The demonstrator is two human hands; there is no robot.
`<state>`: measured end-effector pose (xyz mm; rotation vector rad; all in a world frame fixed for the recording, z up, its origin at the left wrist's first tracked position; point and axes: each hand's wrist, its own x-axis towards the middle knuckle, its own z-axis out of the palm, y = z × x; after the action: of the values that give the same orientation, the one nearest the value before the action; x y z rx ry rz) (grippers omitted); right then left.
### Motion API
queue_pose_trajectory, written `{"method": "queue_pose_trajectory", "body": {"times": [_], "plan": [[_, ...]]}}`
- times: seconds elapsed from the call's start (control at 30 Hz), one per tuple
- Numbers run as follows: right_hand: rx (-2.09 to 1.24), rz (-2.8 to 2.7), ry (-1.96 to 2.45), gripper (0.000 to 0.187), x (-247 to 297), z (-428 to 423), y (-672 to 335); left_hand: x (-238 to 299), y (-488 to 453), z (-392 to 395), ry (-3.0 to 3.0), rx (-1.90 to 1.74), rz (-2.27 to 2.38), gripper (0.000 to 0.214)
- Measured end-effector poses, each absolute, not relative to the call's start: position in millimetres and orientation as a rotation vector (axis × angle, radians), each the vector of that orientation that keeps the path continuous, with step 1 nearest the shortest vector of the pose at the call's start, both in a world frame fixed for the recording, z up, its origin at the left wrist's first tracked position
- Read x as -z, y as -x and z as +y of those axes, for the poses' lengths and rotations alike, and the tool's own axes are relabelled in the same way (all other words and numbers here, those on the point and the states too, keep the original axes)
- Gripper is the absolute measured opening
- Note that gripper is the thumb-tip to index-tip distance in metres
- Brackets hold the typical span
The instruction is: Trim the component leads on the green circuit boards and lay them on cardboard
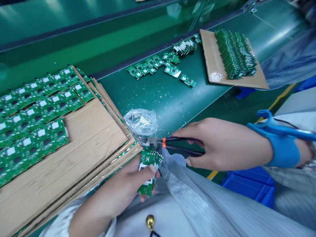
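A green circuit board is pinched in my left hand, my thumb lying across its white part. My right hand grips black-handled cutting pliers with an orange band. The jaws of the pliers are at the board's upper edge; whether they touch it is blurred. Just beyond them lies a clear plastic bag with thin metal bits in it. A blue wrist strap goes round my right wrist.
On the left, stacked cardboard sheets carry rows of circuit boards. Loose boards and scattered wire clippings lie on the green table. A cardboard sheet at the far right holds upright boards. Blue bins stand below.
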<state>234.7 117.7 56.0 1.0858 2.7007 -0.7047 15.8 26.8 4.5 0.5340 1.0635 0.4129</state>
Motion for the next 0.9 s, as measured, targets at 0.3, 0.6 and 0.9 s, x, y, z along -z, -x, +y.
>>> {"method": "queue_pose_trajectory", "body": {"times": [0.3,0.6,0.9], "plan": [[0.446,2.916,-1.254,0.059,-47.2,101.1,-248.7,-6.9,3.2,10.2,-1.122,-0.58,1.319,0.041],[0.075,3.11,-1.173,0.049,-43.8,94.5,-245.0,-16.6,5.8,7.0,-1.455,-0.603,1.357,0.046],[-0.086,3.209,-1.141,0.045,-37.9,96.9,-239.3,-13.1,8.3,7.0,-1.59,-0.591,1.371,0.05]]}}
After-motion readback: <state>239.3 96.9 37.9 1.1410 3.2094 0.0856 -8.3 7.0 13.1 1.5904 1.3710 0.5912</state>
